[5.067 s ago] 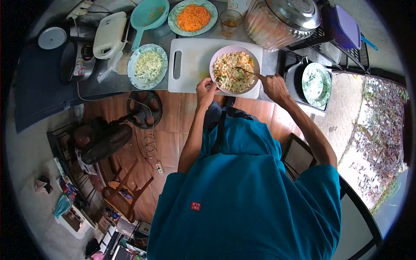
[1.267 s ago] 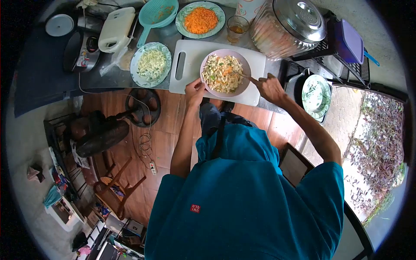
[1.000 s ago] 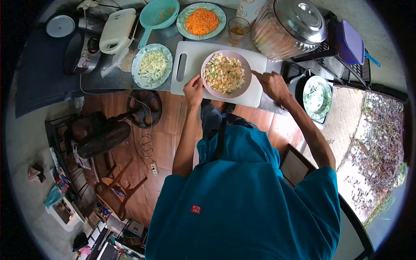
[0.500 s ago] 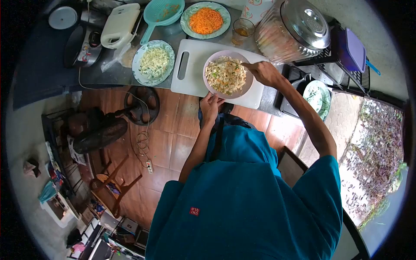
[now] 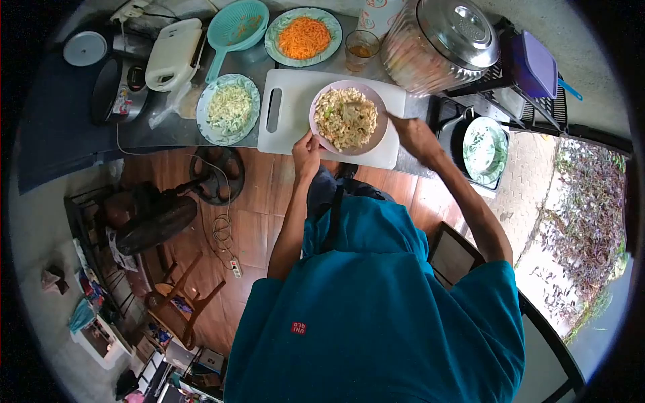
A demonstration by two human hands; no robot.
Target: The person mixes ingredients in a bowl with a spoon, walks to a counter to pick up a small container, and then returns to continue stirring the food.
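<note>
A pale pink bowl (image 5: 381, 134) with a chopped, mixed food (image 5: 344, 124) in it rests on a white cutting board (image 5: 282, 134). My left hand (image 5: 307, 156) grips the bowl's near left rim between thumb and fingers. At the bowl's right edge, my right hand (image 5: 418, 140) is closed round the handle of a spoon (image 5: 356, 106), whose head lies in the food. To the left of the board is a patterned plate of pale shredded vegetable (image 5: 230, 109). Behind the board stands a plate of shredded carrot (image 5: 304, 38).
A glass (image 5: 361, 50) and a large lidded jar (image 5: 430, 50) stand behind the board. At the right are a stove with a patterned bowl (image 5: 485, 151) and a black rack (image 5: 544, 111). A green strainer (image 5: 235, 27) and sandwich maker (image 5: 173, 54) sit at the left.
The spoon has moved left and deeper over the food, and its head now shows. My left hand has shifted along the rim to the left. The whole view has shifted slightly.
</note>
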